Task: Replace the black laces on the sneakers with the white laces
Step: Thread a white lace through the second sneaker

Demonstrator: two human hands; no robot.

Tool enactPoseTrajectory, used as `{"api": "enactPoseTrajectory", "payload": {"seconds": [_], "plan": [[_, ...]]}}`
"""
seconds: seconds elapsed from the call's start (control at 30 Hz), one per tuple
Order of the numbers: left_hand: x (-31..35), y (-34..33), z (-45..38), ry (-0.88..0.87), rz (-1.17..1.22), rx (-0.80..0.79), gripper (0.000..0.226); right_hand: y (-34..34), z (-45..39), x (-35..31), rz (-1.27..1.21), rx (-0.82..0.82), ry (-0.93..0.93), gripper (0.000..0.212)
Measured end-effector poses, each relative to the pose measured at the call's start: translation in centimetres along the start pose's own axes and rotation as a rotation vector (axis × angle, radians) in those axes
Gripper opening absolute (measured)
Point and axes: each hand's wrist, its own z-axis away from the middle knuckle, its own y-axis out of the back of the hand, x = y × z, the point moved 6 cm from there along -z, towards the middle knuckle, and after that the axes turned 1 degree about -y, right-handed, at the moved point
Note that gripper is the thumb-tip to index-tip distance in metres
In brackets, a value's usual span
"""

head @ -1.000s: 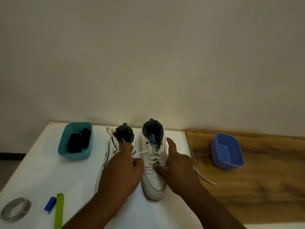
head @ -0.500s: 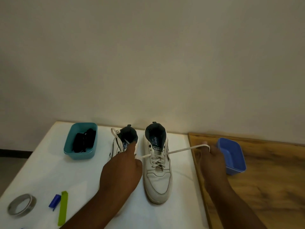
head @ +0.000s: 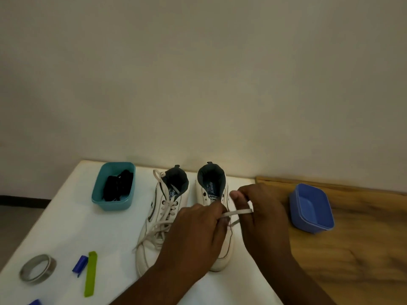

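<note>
Head view: over the right-hand sneaker [head: 217,216] on the white worktop [head: 92,234], both hands pinch one white lace [head: 239,211]. The left hand [head: 198,230] grips its near end, the right hand [head: 259,208] its far end; the lace runs crosswise between the grips. Black laces [head: 117,184] lie well left in the teal tub [head: 114,203].

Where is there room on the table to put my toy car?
Bare wood lies in front of the blue tub, along the table's right side. White cloth is free between the teal tub and the tape roll. It is crowded around the sneakers, where both hands work.
</note>
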Motion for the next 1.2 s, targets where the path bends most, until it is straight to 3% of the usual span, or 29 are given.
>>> {"api": "enactPoseTrajectory", "payload": {"seconds": [0.07, 0.13, 0.2, 0.3, 0.4, 0.47, 0.5, 0.6, 0.73, 0.8, 0.87, 0.97, 1.0, 1.1, 1.2], "plan": [[-1.3, -0.2, 0.7, 0.026, -0.045, -0.138, 0.025, 0.8, -0.3, 2.6, -0.053, 0.040, -0.230, 0.040], [-2.4, -0.7, 1.1, 0.033, -0.131, -0.284, 0.027, 1.8, -0.3, 5.8, -0.343, 0.152, -0.526, 0.036], [-2.7, -1.4, 1.6, 0.035, -0.157, -0.429, 0.031, 2.4, -0.3, 6.9, -0.569, 0.268, -0.655, 0.025], [-1.1, -1.7, 2.0, -0.052, -0.141, -0.460, 0.040, 2.0, -0.6, 4.0, -0.509, 0.277, -0.484, 0.007], [-0.5, -0.3, 0.7, 0.238, 0.341, -0.306, 0.038, 0.2, 0.1, -1.1, -0.552, 0.119, -0.140, 0.031], [-1.0, -0.9, 0.4, 0.451, 0.730, -0.346, 0.043, -1.0, 1.3, -3.4, -0.472, -0.043, 0.074, 0.045], [-1.2, -1.4, 0.4, 0.476, 0.844, -0.384, 0.039, -1.4, 1.9, -4.0, -0.355, -0.098, 0.161, 0.048], [-1.5, -2.3, 0.8, 0.532, 1.003, -0.458, 0.030, -1.9, 2.4, -3.6, -0.194, -0.184, 0.176, 0.053], [-3.0, -2.6, 0.7, 0.604, 0.981, -0.295, 0.028, -2.7, 1.8, -1.6, -0.170, -0.349, 0.094, 0.066], [-4.1, -1.6, 0.4, 0.633, 0.944, -0.120, 0.023, -3.5, 2.0, 0.5, -0.042, -0.490, 0.067, 0.073], [-5.1, -1.0, 0.3, 0.616, 0.867, -0.003, 0.020, -3.6, 2.1, 2.6, 0.131, -0.504, -0.005, 0.064], [-5.0, -0.7, 0.2, 0.601, 0.847, 0.083, 0.022, -2.0, 1.2, 2.6, -0.122, -0.220, -0.188, 0.035], [-4.7, -0.6, 0.1, 0.586, 0.849, 0.101, 0.023, -2.2, 0.9, 1.7, -0.243, -0.203, -0.208, 0.030], [-4.3, -1.0, 0.1, 0.625, 0.914, 0.140, 0.024, -4.5, 1.2, -1.7, -0.421, -0.349, -0.174, 0.031], [-4.4, -2.0, 0.2, 0.692, 0.970, 0.133, 0.027, -6.2, 2.2, -1.3, -0.536, -0.341, -0.341, 0.025]]}}
